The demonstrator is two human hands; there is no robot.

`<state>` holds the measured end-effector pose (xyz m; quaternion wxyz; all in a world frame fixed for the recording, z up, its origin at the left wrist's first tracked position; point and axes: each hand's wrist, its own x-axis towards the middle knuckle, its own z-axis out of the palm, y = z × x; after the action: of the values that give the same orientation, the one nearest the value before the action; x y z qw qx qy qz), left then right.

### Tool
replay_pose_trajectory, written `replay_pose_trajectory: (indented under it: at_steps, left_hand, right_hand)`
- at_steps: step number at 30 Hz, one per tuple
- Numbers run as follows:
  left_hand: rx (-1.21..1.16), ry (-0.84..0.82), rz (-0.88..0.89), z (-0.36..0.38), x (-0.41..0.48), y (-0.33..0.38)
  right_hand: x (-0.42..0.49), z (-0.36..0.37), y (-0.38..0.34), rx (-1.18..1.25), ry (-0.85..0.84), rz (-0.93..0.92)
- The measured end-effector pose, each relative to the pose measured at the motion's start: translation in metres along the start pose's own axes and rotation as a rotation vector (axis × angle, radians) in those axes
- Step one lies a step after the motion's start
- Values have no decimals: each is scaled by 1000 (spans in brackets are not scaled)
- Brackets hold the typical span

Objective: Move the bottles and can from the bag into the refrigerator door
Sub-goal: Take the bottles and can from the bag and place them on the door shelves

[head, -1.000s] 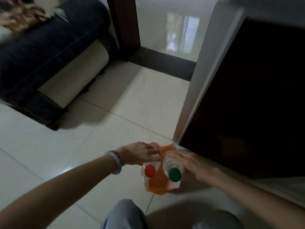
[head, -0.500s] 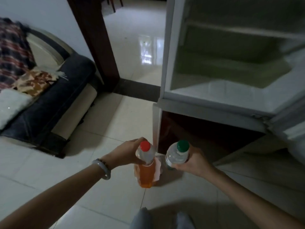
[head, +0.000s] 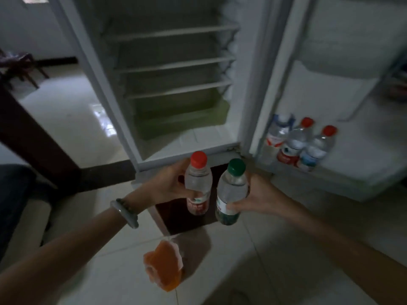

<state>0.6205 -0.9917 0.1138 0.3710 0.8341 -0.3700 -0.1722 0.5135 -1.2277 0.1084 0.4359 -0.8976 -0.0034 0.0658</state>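
My left hand (head: 167, 186) grips a clear bottle with a red cap (head: 198, 183), held upright in the air. Beside it my right hand (head: 257, 194) grips a clear bottle with a green cap (head: 231, 190), also upright. Both hang in front of the open refrigerator, level with its bottom edge. The orange bag (head: 164, 268) lies on the floor tiles below my hands. The open refrigerator door (head: 363, 150) stands to the right, and its lowest shelf (head: 343, 175) holds three water bottles (head: 299, 144), two with red caps.
Bare shelves and a green drawer (head: 180, 115) fill the refrigerator's inside. A dark wooden post (head: 33, 137) rises at the left, with a dark sofa edge (head: 13, 194) beneath it. A chair (head: 19, 67) stands far left on the glossy floor.
Both hands have lifted the two bottles out of the bag and up toward the refrigerator. The bag stays behind on the floor. The view has tilted up, showing the door shelf.
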Motion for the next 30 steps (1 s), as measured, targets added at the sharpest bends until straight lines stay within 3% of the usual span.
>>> replay_pose_trajectory:
  at_steps: [14, 24, 30]
  left_hand:
    - [-139, -148, 357, 115, 155, 174]
    - [-130, 23, 284, 187, 249, 222]
    - [-84, 57, 252, 209, 286, 219]
  right_hand:
    - [-151, -176, 77, 66, 539, 233]
    - [-152, -246, 140, 108, 813, 293]
    - [-123, -259, 174, 175, 805, 328]
